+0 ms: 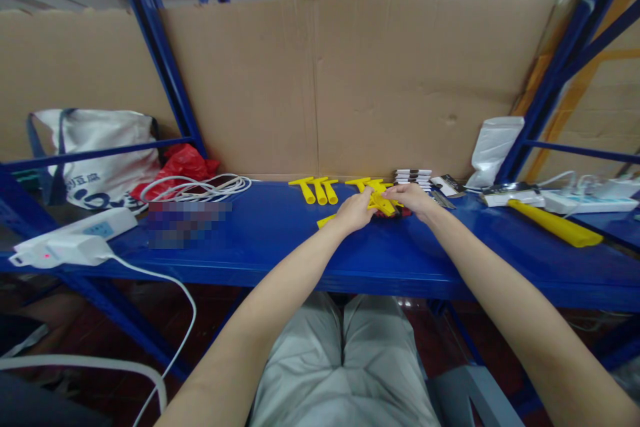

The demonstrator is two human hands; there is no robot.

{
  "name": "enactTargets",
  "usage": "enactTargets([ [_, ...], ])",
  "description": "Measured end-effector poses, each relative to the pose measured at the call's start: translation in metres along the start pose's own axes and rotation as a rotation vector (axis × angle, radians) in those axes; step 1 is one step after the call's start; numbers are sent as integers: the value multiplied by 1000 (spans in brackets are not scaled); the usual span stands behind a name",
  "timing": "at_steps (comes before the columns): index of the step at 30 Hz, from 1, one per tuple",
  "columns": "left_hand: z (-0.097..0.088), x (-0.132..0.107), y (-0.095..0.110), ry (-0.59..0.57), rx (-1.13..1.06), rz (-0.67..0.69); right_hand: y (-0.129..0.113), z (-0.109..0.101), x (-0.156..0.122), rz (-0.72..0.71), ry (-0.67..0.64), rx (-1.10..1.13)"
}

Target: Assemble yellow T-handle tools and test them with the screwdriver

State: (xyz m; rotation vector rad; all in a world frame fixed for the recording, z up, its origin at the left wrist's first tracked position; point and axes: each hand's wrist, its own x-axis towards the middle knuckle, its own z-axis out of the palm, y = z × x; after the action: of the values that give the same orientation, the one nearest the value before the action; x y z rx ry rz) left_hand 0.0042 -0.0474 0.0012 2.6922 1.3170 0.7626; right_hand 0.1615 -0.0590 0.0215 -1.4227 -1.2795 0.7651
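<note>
Over the blue shelf top (280, 240), my left hand (356, 211) is closed around a yellow plastic piece (383, 204), which looks T-shaped. From the other side, my right hand (411, 197) pinches the same piece with its fingertips. Something red and dark lies just under it, mostly hidden by the hands. Behind my fingers are more yellow T-shaped pieces (361, 183). To the left, a row of yellow T-shaped pieces (320, 192) lies with their round open ends facing me. Another yellow part (325, 221) sticks out beside my left wrist.
Small white-and-black packs (413, 177) are stacked behind my right hand. A long yellow object (557, 223) lies at the right, near a white power strip (590, 202). Leftward are coiled white cable (210, 188), a cloth bag (107, 160) and another power strip (75, 238). Cardboard (390, 80) walls the back.
</note>
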Motion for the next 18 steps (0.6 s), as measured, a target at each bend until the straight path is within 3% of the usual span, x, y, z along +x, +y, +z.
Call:
enactTargets([
  [7,-1,0,-1,7,-19,43,2,0,1,-38,-40,-43],
  [18,0,3,-3,35,-40,99,11,2,10,-141,12,-118],
])
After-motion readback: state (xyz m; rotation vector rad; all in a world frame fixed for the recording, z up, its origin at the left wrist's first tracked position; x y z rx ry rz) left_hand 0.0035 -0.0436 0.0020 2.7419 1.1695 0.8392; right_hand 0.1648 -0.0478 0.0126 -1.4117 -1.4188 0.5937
